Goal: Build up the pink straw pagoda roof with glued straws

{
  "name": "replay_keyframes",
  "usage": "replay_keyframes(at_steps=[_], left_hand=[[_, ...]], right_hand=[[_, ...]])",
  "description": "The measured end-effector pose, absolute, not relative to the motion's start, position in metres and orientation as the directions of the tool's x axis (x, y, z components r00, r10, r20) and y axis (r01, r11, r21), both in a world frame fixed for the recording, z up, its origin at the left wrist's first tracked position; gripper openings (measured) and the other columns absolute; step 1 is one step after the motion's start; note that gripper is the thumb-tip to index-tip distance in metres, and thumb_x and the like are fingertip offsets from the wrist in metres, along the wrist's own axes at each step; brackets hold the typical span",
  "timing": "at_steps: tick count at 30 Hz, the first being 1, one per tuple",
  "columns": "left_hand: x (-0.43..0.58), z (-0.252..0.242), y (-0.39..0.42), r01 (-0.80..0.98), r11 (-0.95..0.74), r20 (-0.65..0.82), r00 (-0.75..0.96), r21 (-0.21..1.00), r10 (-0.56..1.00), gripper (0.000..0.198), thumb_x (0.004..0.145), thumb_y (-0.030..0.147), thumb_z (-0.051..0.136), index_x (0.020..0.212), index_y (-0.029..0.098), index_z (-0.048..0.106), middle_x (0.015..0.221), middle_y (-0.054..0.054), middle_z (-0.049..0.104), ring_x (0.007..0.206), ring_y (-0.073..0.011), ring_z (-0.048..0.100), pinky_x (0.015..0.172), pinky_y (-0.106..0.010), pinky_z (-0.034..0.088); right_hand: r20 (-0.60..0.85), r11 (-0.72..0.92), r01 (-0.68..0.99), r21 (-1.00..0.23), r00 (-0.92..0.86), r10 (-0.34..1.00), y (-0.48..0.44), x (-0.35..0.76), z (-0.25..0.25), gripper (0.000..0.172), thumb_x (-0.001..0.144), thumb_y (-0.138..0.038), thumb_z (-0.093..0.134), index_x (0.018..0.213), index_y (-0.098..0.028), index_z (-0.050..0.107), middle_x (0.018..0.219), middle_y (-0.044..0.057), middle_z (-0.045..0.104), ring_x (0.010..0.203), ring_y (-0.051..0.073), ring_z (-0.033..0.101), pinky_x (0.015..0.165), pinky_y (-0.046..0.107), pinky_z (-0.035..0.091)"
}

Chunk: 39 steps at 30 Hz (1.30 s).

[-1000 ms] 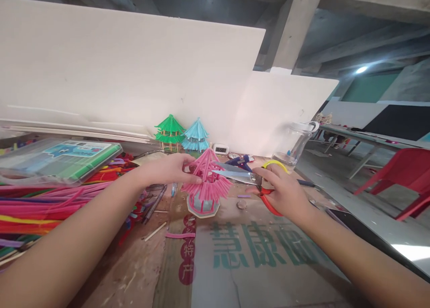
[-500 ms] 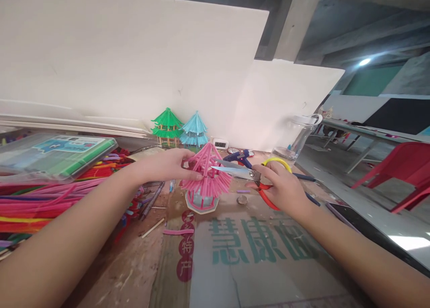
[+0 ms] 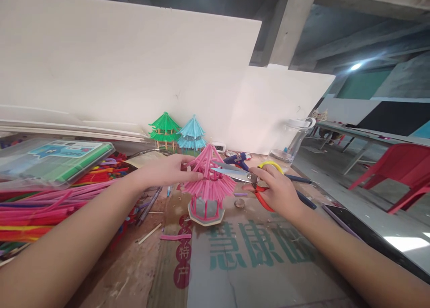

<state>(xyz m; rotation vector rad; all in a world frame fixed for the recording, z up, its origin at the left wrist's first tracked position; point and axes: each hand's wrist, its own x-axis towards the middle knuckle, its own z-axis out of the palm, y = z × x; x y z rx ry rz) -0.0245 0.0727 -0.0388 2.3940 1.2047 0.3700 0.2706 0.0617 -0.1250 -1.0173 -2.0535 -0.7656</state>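
As my left hand [image 3: 164,170] pinches the pink pavilion [image 3: 211,187], right hand [image 3: 277,188] gripping parted scissors [image 3: 247,177], its eave [image 3: 220,190] looks full, its peak [image 3: 208,154] gappy.

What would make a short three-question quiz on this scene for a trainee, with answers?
1. What does the right hand hold: A, a glass jug; B, scissors; or C, a red chair?
2. True or false: in the picture, the green model stands to the left of the light-blue model.
3. Which coloured model does the left hand touch?

Key:
1. B
2. True
3. The pink model
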Motion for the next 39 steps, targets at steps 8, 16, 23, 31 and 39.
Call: replay_keyframes(at_steps=[8,16,23,31,39], left_hand=[[-0.0227,-0.0455,0.0748,0.638,-0.495,0.023,0.600,0.590,0.800,0.050,0.078,0.062,0.052,0.102,0.021,0.063,0.083,0.001,0.057,0.076,-0.0166,0.053,0.065,-0.023,0.039],[-0.0246,-0.0469,0.0781,0.630,-0.497,0.031,0.600,0.598,0.799,0.050,0.079,0.064,0.050,0.098,0.020,0.064,0.080,0.001,0.056,0.073,-0.0162,0.052,0.063,-0.023,0.040],[-0.0225,-0.0452,0.0754,0.657,-0.498,0.020,0.594,0.566,0.805,0.054,0.077,0.065,0.050,0.104,0.021,0.064,0.083,0.000,0.060,0.077,-0.0187,0.056,0.065,-0.025,0.042],[-0.0208,-0.0462,0.0756,0.613,-0.511,0.012,0.633,0.602,0.774,0.049,0.080,0.062,0.050,0.103,0.021,0.062,0.085,0.000,0.061,0.077,-0.0178,0.057,0.068,-0.024,0.043],[-0.0224,-0.0471,0.0768,0.599,-0.510,0.014,0.639,0.617,0.769,0.046,0.081,0.063,0.049,0.096,0.021,0.060,0.078,0.002,0.055,0.072,-0.0162,0.054,0.064,-0.023,0.041]], right_hand=[[0.807,0.512,0.837,0.193,-0.432,0.403,0.0616,0.2692,-0.1219,0.027,0.091,-0.043,0.050,0.100,-0.019,0.061,0.075,0.006,0.056,0.072,0.021,0.055,0.059,0.029,0.040],[0.800,0.485,0.852,0.195,-0.424,0.424,0.0615,0.2683,-0.1223,0.029,0.092,-0.043,0.048,0.100,-0.019,0.062,0.076,0.007,0.058,0.074,0.021,0.057,0.059,0.029,0.040],[0.788,0.493,0.845,0.209,-0.444,0.426,0.0577,0.2641,-0.1194,0.031,0.092,-0.043,0.048,0.101,-0.018,0.062,0.077,0.008,0.059,0.074,0.022,0.057,0.060,0.030,0.041],[0.793,0.487,0.846,0.215,-0.443,0.419,0.0626,0.2663,-0.1229,0.033,0.092,-0.046,0.047,0.099,-0.018,0.064,0.074,0.007,0.060,0.071,0.021,0.058,0.059,0.029,0.041],[0.778,0.521,0.828,0.206,-0.461,0.427,0.0615,0.2673,-0.1225,0.031,0.091,-0.044,0.051,0.097,-0.018,0.065,0.072,0.006,0.063,0.065,0.020,0.060,0.055,0.027,0.038]])
